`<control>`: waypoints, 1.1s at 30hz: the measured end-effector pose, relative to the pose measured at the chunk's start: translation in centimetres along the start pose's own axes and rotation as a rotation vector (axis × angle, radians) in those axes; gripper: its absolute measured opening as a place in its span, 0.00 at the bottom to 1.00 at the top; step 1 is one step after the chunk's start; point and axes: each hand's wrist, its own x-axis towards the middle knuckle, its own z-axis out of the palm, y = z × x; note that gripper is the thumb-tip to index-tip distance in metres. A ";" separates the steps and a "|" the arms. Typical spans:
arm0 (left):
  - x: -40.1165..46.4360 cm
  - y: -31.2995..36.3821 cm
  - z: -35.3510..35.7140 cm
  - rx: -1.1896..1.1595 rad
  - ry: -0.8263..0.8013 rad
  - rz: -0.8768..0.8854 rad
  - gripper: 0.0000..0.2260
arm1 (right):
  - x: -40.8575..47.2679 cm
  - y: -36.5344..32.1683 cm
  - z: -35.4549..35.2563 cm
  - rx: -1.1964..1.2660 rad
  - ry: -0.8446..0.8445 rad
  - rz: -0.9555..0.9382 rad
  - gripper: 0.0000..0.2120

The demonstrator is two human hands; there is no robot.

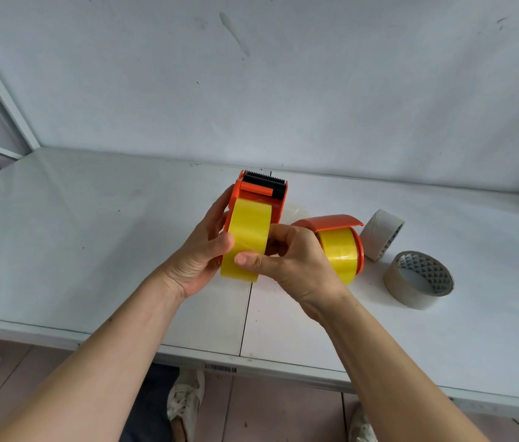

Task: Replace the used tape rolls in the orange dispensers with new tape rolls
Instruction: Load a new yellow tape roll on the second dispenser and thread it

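Note:
An orange dispenser with a black toothed blade is held above the table, its blade end pointing away from me. A yellow tape roll sits in it. My left hand grips the dispenser's left side, thumb on the roll. My right hand pinches the roll's lower front with thumb and fingers. A second orange dispenser holding a yellow roll stands on the table just right of my right hand.
Two grey cardboard-coloured tape rolls lie at the right: one on edge, one flat. A pale clear object shows behind the dispensers. The white table has a seam at its middle and a wall close behind.

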 end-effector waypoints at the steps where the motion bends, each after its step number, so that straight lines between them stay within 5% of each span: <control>1: 0.0 0.0 0.0 -0.004 -0.002 0.001 0.54 | 0.0 0.0 0.0 -0.014 -0.004 -0.009 0.18; 8: -0.2 0.2 -0.3 -0.018 -0.012 0.013 0.50 | -0.2 -0.2 -0.1 -0.104 -0.028 -0.024 0.17; 12: -0.6 0.5 -1.1 -0.045 -0.075 -0.021 0.50 | 0.4 -0.6 -1.6 -0.053 0.281 -0.022 0.21; 15: -0.8 0.5 -1.4 -0.045 -0.105 -0.052 0.50 | 1.1 0.1 -2.5 -0.153 0.478 -0.075 0.08; 19: -1.1 0.5 -1.2 -0.046 -0.142 -0.066 0.47 | 1.3 0.7 -2.1 -0.385 0.477 -0.100 0.04; 26: -1.6 1.1 -0.7 -0.077 -0.173 -0.032 0.38 | 1.3 -0.1 -1.4 -0.512 0.419 -0.106 0.15; 33: -2.1 1.4 -0.4 -0.125 -0.183 -0.004 0.33 | 1.3 -0.2 -1.1 -0.553 0.439 -0.212 0.06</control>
